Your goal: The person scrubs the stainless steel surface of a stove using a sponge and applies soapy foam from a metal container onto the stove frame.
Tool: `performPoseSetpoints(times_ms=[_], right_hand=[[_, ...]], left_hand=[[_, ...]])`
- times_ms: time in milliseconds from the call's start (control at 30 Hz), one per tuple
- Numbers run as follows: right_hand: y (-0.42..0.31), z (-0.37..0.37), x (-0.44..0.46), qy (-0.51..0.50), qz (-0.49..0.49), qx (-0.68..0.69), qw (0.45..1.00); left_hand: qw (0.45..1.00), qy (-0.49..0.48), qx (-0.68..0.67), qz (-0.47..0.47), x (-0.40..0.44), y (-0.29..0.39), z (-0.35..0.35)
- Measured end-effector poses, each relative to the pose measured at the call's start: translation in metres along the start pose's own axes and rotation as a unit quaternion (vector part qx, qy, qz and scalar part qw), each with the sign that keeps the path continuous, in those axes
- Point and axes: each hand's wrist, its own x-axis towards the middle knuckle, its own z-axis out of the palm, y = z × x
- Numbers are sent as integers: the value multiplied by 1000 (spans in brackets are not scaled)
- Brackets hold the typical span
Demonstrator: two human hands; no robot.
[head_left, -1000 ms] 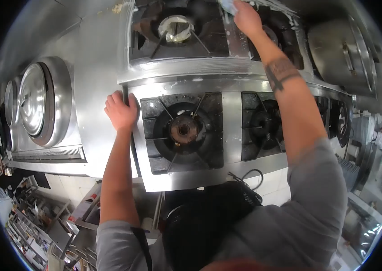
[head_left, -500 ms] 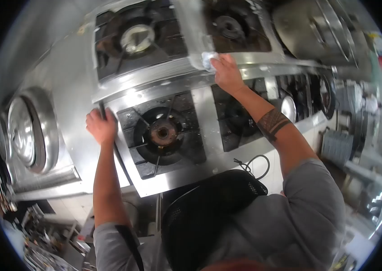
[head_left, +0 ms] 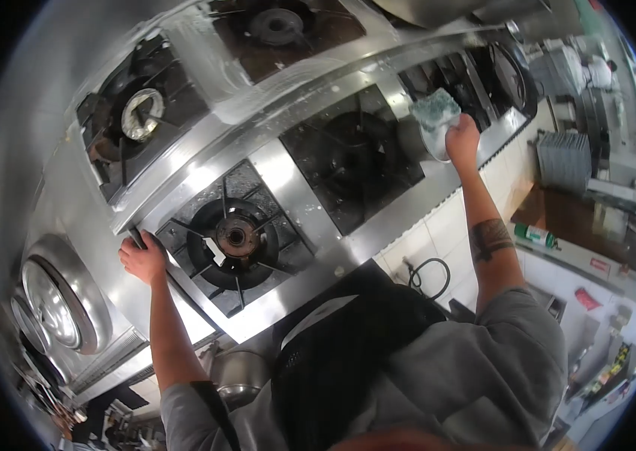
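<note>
Poking up and left from the right hand (head_left: 462, 140), which holds it tight, a green sponge (head_left: 435, 110) covers part of a shiny bowl (head_left: 432, 146) above the stove (head_left: 282, 167). Fingers hide one end, so its long way is unclear. The left hand (head_left: 143, 258) curls over a dark strip (head_left: 194, 303); I cannot tell if it grips.

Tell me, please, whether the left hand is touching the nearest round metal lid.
Apart: the head view shows steel counter between the left hand and the nearest round metal lid.
</note>
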Motion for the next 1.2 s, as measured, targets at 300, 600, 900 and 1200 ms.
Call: performPoseSetpoints(times_ms=[300, 600, 900, 1200], right_hand=[[22, -13, -11, -77, -70, 61, 993], [25, 56, -1, -241, 7, -38, 970], [16, 12, 12, -217, 38, 37, 975], [59, 11, 8, -86, 135, 344, 925]], left_hand=[[999, 30, 18, 19, -1, -5, 9], [999, 36, 14, 16, 1, -4, 9], [999, 42, 18, 20, 2, -7, 12], [1000, 24, 14, 9, 2, -5, 11]])
